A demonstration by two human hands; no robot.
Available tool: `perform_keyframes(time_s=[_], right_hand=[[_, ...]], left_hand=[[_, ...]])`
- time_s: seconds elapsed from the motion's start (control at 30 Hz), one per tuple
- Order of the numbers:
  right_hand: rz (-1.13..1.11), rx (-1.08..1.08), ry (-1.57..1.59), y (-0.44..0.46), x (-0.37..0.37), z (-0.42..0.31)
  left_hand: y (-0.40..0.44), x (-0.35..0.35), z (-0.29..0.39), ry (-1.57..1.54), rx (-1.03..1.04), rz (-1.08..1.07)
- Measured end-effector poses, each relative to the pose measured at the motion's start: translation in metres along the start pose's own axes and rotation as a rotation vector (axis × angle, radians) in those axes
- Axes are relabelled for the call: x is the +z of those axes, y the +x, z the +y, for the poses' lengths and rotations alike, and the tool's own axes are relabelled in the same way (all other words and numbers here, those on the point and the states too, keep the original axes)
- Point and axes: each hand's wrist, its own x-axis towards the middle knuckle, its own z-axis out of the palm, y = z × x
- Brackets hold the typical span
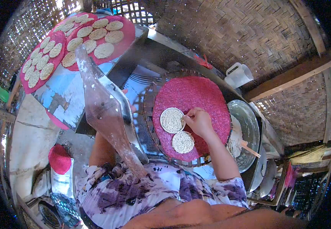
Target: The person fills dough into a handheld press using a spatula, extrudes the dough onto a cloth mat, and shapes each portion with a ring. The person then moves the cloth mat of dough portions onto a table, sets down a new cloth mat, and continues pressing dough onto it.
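Hands: right (200, 122) in pinch on thin ring (161, 121) around squiggly strands (172, 120), pebbly mat (192, 91) beneath; left (133, 108) half-hidden, grip unclear.

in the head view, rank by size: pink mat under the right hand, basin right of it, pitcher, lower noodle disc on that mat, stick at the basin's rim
1. Mat
2. Basin
3. Pitcher and disc, too close to rank
4. Stick, a thin sliver
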Motion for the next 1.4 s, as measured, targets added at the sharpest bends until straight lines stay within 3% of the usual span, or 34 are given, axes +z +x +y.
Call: perform_keyframes(time_s=[0.4, 0.47, 0.57, 0.67, 0.8, 0.97, 1.07, 1.17, 1.23, 1.3, 1.33, 1.4], right_hand=[[0.108, 0.124, -0.039, 0.068, -0.011, 0.012], [0.081, 0.149, -0.052, 0.074, -0.004, 0.014], [0.019, 0.168, -0.047, 0.075, -0.004, 0.008], [0.012, 0.165, -0.064, 0.076, -0.002, 0.011], [0.009, 0.175, -0.070, 0.073, -0.001, 0.011], [0.001, 0.156, -0.090, 0.067, -0.006, 0.009], [0.047, 0.211, -0.088, 0.060, -0.021, -0.006], [0.117, 0.052, 0.085, 0.043, -0.037, -0.024], [-0.024, -0.236, 0.576, 0.021, -0.025, -0.034], [-0.417, -0.094, 1.018, -0.007, -0.028, -0.051], [-0.641, -0.117, 1.041, -0.007, -0.019, -0.044], [-0.640, -0.009, 1.184, -0.011, -0.022, -0.039]], left_hand=[[0.008, -0.009, -0.004, -0.323, -0.169, -0.153], [0.010, -0.009, -0.001, -0.226, -0.081, -0.321], [0.007, 0.000, 0.001, 0.481, 0.337, -0.375], [0.013, -0.028, -0.007, 0.617, 0.420, -0.326], [0.011, -0.027, -0.013, 0.127, 0.175, -0.180], [0.011, 0.007, -0.012, 0.144, 0.108, -0.072], [0.008, 0.036, -0.009, 0.377, 0.163, -0.007], [0.001, 0.087, 0.001, 0.971, 0.284, 0.141], [0.005, 0.113, -0.001, 1.254, 0.386, 0.229], [0.023, 0.117, -0.011, 1.471, 0.647, 0.218], [0.029, 0.126, -0.013, 1.570, 0.748, 0.129], [0.045, 0.126, -0.017, 1.782, 0.868, -0.045]])
